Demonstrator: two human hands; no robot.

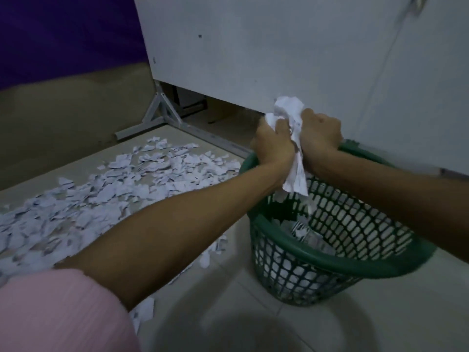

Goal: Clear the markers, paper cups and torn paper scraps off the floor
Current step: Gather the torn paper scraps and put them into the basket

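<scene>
Hands over a basket: the left hand [272,146] and right hand [320,133] both grip one crumpled wad of paper [289,115], fingers curled round it, a loose strip hanging toward the green mesh basket [299,252] (already holding paper scraps). Basket stands on the tiled floor [228,313] beside a white panel [279,47]. Torn paper scraps [106,194] lie spread across the floor, left of the basket.

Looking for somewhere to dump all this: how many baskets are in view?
1: a green basket on the floor at right, under both hands' wad of paper. Others may lie outside the frame.
</scene>
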